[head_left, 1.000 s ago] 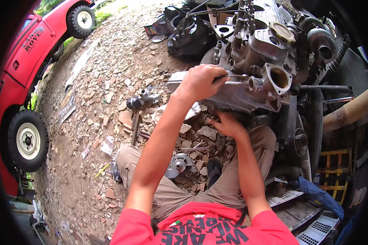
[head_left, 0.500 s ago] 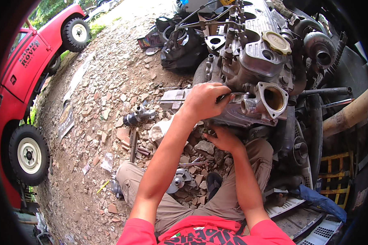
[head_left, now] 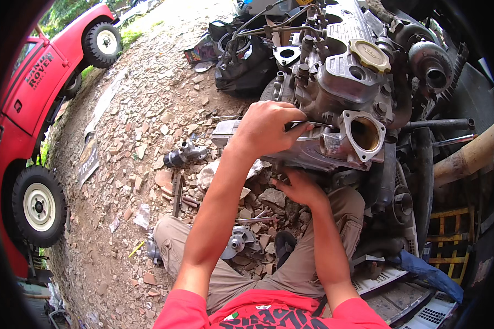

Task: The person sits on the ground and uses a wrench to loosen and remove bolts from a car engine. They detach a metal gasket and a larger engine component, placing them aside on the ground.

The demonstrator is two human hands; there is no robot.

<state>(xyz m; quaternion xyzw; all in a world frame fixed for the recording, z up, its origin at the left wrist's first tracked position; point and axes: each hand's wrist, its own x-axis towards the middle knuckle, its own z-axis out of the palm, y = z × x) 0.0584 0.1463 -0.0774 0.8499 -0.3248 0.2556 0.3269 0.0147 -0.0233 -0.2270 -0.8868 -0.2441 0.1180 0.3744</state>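
My left hand (head_left: 266, 127) is closed around a slim metal wrench (head_left: 319, 125). The wrench's far end reaches the engine (head_left: 348, 77), beside a metal housing (head_left: 361, 136) with a three-cornered flange and a round opening. Lower down, my right hand (head_left: 302, 188) reaches against the engine's underside, thumb and fingers apart. Its fingertips are partly lost in shadow, and I see no tool in it. A gold-coloured oil cap (head_left: 370, 55) sits on top of the engine.
Broken tile pieces cover the ground. A metal pump-like part (head_left: 239, 241) and a spanner (head_left: 258, 219) lie between my legs. Farther left is a black-ended metal fitting (head_left: 185, 154). A bamboo pole (head_left: 469, 154) juts in at right. A red vehicle (head_left: 30, 104) stands at far left.
My left hand has shifted slightly left and a little upward, with the wrench still in its grip. The right hand has barely moved.
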